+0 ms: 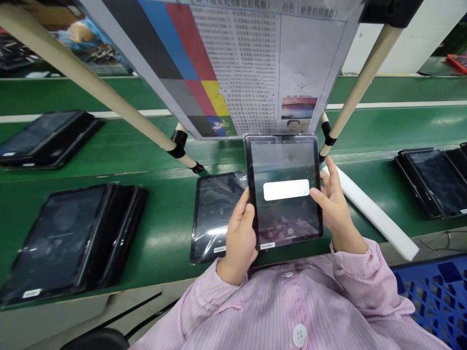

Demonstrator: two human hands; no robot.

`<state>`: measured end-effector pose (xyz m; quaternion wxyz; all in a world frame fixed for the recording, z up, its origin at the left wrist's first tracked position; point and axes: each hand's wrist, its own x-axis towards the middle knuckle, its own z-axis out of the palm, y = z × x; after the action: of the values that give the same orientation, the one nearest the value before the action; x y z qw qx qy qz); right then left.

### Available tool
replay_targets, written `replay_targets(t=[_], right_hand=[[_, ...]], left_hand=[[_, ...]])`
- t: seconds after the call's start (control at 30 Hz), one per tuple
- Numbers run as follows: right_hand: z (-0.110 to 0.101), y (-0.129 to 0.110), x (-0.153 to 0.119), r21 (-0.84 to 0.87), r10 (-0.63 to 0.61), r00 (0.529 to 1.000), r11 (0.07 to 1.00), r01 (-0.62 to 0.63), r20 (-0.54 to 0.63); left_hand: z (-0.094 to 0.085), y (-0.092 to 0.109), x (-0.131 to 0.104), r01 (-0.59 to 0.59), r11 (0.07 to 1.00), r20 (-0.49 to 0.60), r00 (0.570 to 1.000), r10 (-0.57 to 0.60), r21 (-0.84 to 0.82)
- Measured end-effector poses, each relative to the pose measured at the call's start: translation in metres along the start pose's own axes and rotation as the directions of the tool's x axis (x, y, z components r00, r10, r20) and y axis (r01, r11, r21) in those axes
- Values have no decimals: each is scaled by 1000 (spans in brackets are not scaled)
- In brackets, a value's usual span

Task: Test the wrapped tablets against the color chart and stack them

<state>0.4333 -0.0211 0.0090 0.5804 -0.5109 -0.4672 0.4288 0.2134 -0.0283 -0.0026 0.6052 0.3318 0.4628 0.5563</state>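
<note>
Held up above the green bench is a black-framed tablet [284,160], its screen lit with a white pop-up box. My left hand [241,238] grips its left edge, thumb along the front. On the right edge, my right hand [333,204] is closed around the tablet with its thumb over the screen beside the pop-up's right end; the index finger sticks up. Underneath, partly hidden, a second tablet [213,214] with a dark screen lies on the bench. A printed test chart [251,63] with colour blocks and text stands tilted just beyond the held tablet.
Beige pipe legs [109,97] hold up the chart on both sides. Stacked tablets [65,233] lie at the left, with another stack [47,136] behind and more tablets [438,175] at the right. A white foam strip [375,216] lies diagonally near a blue plastic crate [434,291].
</note>
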Motion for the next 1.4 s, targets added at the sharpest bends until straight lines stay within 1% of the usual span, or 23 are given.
replay_targets(t=[0.07, 0.13, 0.17, 0.23, 0.27, 0.33, 0.43, 0.57, 0.67, 0.8, 0.97, 1.07, 1.1, 1.17, 1.27, 1.4], right_hand=[[-4, 14, 10, -32, 79, 996, 996, -80, -41], [-6, 27, 19, -80, 175, 980, 980, -183, -97], [-7, 33, 22, -94, 224, 967, 967, -236, -121], [-8, 41, 26, -96, 290, 947, 948, -305, -141], [-8, 43, 27, -93, 297, 944, 946, -311, -144], [-9, 46, 27, -94, 266, 955, 956, -279, -133], [-9, 44, 27, -76, 218, 972, 971, -225, -91], [-4, 37, 28, 20, 258, 965, 966, -257, -42], [-3, 36, 23, 64, 280, 958, 959, -277, -54], [-6, 37, 15, 130, 262, 962, 959, -251, -77], [-11, 34, 11, 173, 220, 973, 963, -205, -71], [-16, 37, 3, 177, 199, 973, 968, -176, -121], [-19, 39, -1, 156, 206, 966, 971, -182, -154], [-23, 44, -12, 100, 253, 948, 966, -237, -196], [-24, 47, -28, 71, 333, 929, 943, -326, -160], [-20, 41, -35, 171, 353, 927, 929, -330, -128]], left_hand=[[1, -7, 12, -25, 983, -27, 999, 30, 183], [1, -16, 24, -32, 933, -52, 997, 54, 357], [0, -21, 29, -28, 910, -63, 996, 59, 415], [-1, -30, 38, -15, 886, -70, 996, 53, 463], [-2, -34, 41, -15, 886, -61, 997, 49, 464], [-4, -39, 44, -26, 884, -35, 998, 48, 467], [-4, -39, 45, -47, 890, 12, 999, 47, 454], [-2, -36, 43, -67, 908, 41, 998, 55, 414], [-2, -34, 41, -66, 932, 49, 997, 51, 357], [-7, -36, 37, -59, 947, 58, 997, 43, 315], [-16, -40, 36, -65, 946, 91, 995, 38, 317], [-20, -41, 38, -74, 942, 135, 990, 31, 327], [-20, -42, 38, -77, 941, 148, 989, 29, 330], [-21, -43, 39, -82, 937, 168, 985, 26, 338], [-23, -44, 40, -88, 931, 191, 981, 19, 356], [-23, -43, 36, -108, 908, 235, 972, 12, 405]])
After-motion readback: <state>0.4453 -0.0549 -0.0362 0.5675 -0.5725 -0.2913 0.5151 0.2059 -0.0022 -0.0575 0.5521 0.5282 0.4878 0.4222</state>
